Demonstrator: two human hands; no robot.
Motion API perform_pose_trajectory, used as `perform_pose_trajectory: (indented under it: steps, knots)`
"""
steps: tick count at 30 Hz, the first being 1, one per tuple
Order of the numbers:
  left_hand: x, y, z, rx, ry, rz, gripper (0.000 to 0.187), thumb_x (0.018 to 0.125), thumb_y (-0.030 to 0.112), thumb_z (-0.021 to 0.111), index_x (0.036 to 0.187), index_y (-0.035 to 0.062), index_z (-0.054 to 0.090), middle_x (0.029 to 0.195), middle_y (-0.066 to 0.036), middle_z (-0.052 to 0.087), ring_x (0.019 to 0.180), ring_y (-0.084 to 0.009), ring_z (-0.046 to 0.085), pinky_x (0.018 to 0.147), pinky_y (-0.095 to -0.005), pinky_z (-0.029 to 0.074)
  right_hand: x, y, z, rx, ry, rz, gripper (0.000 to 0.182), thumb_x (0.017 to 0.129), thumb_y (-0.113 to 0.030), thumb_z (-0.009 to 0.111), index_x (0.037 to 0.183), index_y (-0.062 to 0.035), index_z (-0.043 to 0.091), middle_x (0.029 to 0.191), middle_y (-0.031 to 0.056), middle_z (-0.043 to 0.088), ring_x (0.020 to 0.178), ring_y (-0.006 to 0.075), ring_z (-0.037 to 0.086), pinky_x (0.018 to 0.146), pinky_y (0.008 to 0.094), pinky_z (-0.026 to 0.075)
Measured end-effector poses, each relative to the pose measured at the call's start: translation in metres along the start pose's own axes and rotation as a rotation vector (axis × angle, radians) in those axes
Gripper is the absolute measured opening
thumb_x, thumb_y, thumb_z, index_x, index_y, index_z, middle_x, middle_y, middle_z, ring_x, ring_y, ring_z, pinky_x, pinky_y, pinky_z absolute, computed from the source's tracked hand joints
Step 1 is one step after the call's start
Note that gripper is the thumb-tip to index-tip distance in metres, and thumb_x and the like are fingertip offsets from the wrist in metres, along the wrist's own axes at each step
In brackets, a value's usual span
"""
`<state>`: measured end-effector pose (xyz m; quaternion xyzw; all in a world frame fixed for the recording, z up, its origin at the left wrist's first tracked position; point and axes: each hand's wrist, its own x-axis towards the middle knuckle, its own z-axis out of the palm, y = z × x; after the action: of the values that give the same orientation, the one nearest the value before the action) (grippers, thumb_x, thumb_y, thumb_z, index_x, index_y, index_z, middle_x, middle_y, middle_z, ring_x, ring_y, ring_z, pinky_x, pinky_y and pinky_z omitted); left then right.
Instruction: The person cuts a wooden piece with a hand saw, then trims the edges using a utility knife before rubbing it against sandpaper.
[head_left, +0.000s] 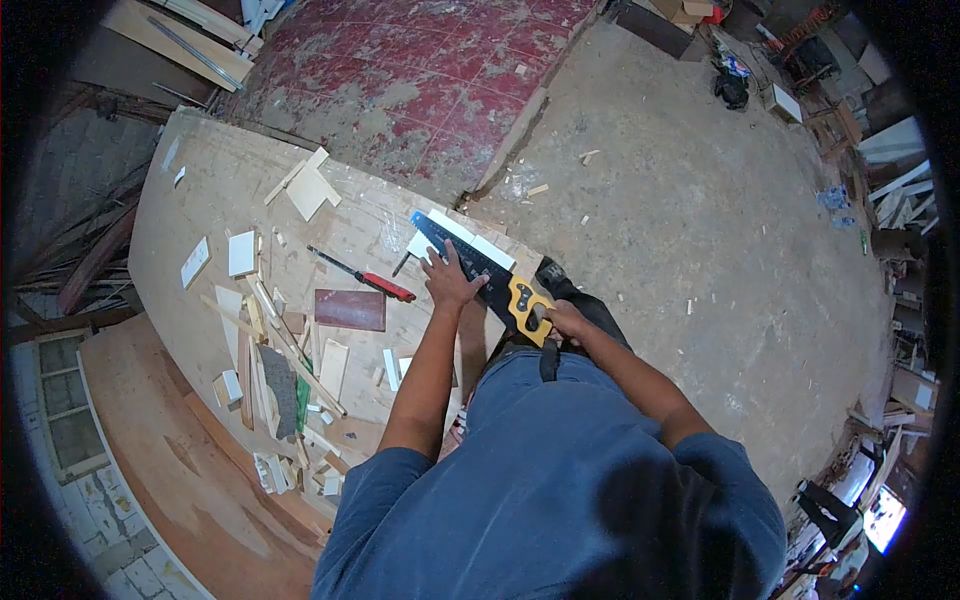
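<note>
Your right hand [566,320] grips the handsaw [478,272] by its yellow handle, blade laid across the white board [468,240] at the desk [210,190] edge, while your left hand [452,282] presses fingers spread on it, the cut apparently barely begun.

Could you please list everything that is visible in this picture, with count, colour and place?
hand saw: one, black blade, yellow handle, at the bench's right edge
white board: one, white, under the saw blade
screwdriver: one, red handle, left of the saw
dark panel: one, reddish brown, below the screwdriver
wood offcuts: many, pale, scattered over the bench
workbench: one, light plywood, left half
floor: grey concrete on the right, worn red patch at top
left hand: pressing flat on the board beside the blade
right hand: gripping the saw handle
</note>
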<state>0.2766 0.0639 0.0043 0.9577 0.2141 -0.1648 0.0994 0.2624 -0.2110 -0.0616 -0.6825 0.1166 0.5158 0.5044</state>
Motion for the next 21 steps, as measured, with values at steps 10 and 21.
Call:
perform_pose_trajectory:
  steps: [10,21]
  knots:
    - [0.002,0.001,0.0,0.041,-0.016,-0.009,0.127,0.063,0.074,0.072,0.156,0.0156,0.01,0.154,-0.033,0.017,0.138,-0.0571,0.02,0.107,-0.06,0.033,-0.01,-0.008,0.005,0.09,0.049,-0.026,0.027,0.089,-0.019,0.056,0.101,0.0058,0.061,0.077,0.0086,0.062,0.058,0.0159,0.062,0.048,0.0274,0.051]
    - [0.0,0.004,-0.006,0.038,-0.039,-0.038,0.123,0.065,0.068,0.076,0.156,0.0188,0.01,0.156,-0.03,0.015,0.14,-0.0543,0.02,0.102,-0.0593,0.04,-0.01,-0.006,0.005,0.086,0.048,-0.02,0.025,0.085,-0.018,0.063,0.099,0.0022,0.06,0.082,0.0095,0.062,0.061,0.0154,0.063,0.049,0.0295,0.05]
